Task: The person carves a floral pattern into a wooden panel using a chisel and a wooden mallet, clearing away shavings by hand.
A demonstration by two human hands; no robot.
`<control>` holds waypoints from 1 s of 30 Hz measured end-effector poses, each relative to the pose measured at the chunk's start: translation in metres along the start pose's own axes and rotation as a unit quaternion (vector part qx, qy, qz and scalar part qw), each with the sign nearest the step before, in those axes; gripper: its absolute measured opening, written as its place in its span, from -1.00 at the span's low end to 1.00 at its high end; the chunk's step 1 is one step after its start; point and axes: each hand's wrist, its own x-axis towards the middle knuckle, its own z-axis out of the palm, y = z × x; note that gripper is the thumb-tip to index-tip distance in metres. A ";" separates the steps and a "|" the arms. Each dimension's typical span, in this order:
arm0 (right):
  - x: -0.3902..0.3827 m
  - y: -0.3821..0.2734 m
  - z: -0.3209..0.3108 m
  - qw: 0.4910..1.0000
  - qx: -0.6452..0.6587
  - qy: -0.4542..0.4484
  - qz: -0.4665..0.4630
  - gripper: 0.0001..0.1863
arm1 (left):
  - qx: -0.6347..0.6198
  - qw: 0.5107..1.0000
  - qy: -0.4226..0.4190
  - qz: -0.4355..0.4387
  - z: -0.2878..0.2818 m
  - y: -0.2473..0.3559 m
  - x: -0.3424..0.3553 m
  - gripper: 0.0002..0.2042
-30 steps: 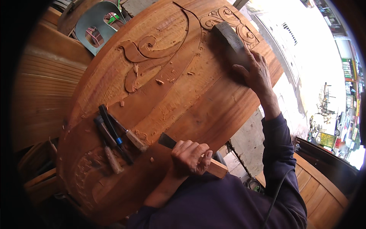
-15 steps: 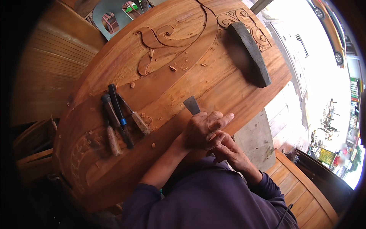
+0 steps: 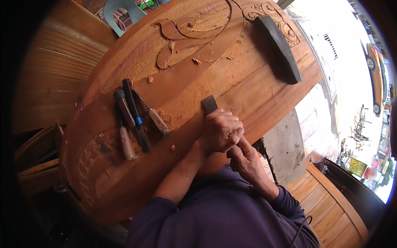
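Observation:
A flat chisel (image 3: 209,104) with a broad dark blade rests its edge end on or just over the wooden panel (image 3: 256,111). My left hand (image 3: 223,129) is closed round it just behind the blade. Against the heel of that hand my right hand (image 3: 248,160) is closed too, its fingers curled at the rear of the tool; the handle itself is hidden. Carved scrolls (image 3: 186,31) stand out in relief on the far part of the panel, with loose wood chips (image 3: 196,61) around them.
Several carving tools lie left of my hands, among them a black one with a blue band (image 3: 139,120) and a wooden-handled one (image 3: 159,120). A long dark block (image 3: 281,53) lies at the panel's far right. A slatted wooden piece (image 3: 331,206) stands at lower right.
My left hand's raised finger has folded down, and the hand now wraps the chisel. My right hand's fingers have curled in closer behind it. The view has shifted slightly.

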 end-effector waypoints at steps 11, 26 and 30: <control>-0.005 -0.021 0.022 0.999 0.008 0.050 -0.006 -0.64 | -0.088 0.996 -0.004 0.020 -0.007 -0.011 0.006 -0.68; -0.011 0.007 0.005 0.907 -0.129 0.237 -0.322 -0.49 | -0.093 0.995 0.023 0.037 -0.002 -0.015 0.016 -0.72; 0.023 -0.008 0.020 0.909 -0.003 0.258 -0.329 -0.49 | -0.126 0.991 0.036 0.021 -0.009 -0.030 0.026 -0.75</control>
